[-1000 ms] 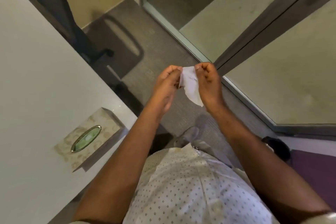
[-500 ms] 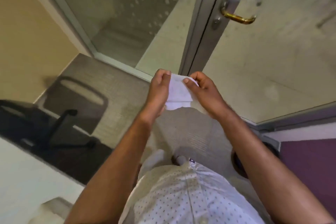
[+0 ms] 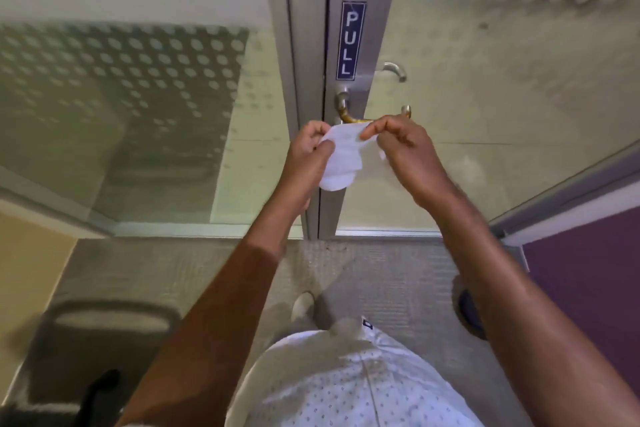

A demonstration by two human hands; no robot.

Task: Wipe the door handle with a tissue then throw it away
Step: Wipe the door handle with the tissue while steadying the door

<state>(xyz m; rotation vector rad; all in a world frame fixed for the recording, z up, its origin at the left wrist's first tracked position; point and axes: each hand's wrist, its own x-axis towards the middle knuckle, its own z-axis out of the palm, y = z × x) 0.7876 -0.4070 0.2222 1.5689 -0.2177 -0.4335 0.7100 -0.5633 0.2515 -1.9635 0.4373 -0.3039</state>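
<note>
Both hands hold the tissue point(image 3: 341, 158) up in front of the glass door point(image 3: 502, 97), just below the "PULL" sign point(image 3: 350, 41); the left hand point(image 3: 308, 158) pinches its left side between thumb and fingers closed together, and the right hand point(image 3: 405, 152) clamps its upper right corner between thumb and forefinger, the other fingers curled loosely. The sheet hangs folded between them, its lower end drooping free; it sits right before the brass door handle point(image 3: 349, 117), which the hands partly hide, so contact cannot be told. Wiping looks not yet begun; the tissue seems to be getting folded or spread for the job. Risks from here, as I judge them: thin paper pulled between two pinches may tear; a loose fold could slip off the curved bar and leave the far end unwiped; pressing on the handle may swing the door; a dropped tissue would land on the carpet point(image 3: 381, 270) below.
</note>
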